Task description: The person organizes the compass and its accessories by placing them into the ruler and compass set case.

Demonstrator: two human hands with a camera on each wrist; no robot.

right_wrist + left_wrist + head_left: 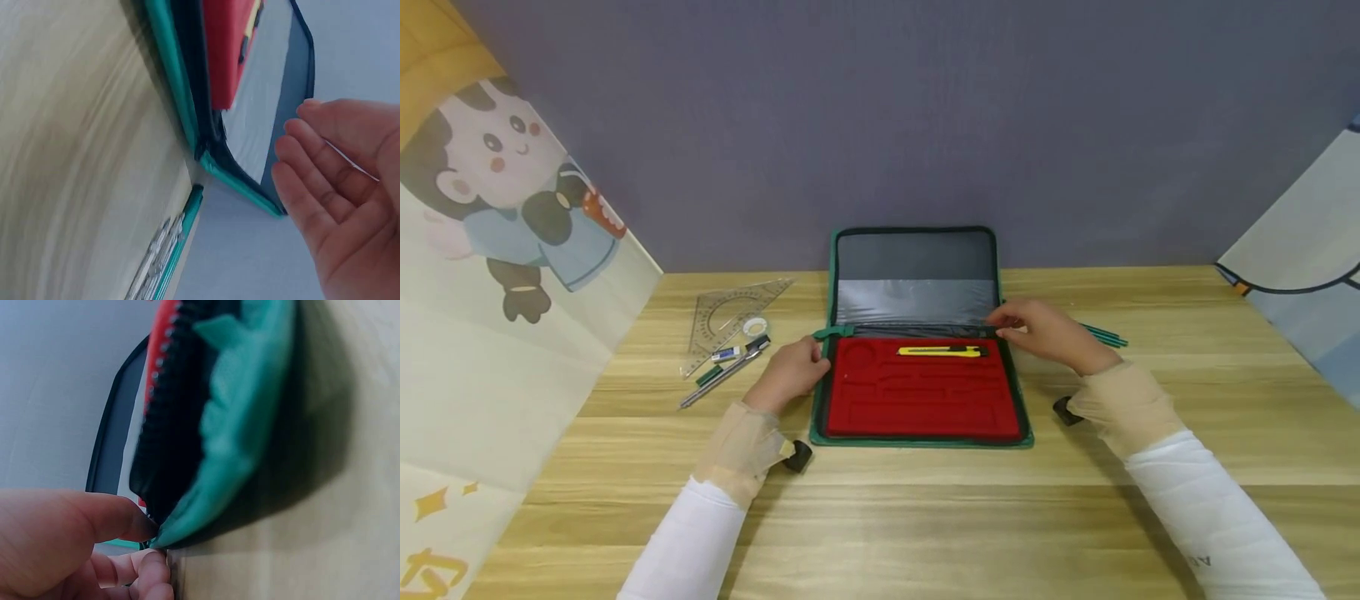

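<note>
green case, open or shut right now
The green case is open: its lid is raised at the back, and the red insert and yellow cutter show.

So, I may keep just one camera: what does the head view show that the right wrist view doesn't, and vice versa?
Only the head view: the left hand, clear set square and eraser.

Only the right wrist view: the palm of the right hand and silvery metal pieces beside the green sticks.

Both: the green case, red insert, yellow cutter, green sticks and right hand.
</note>
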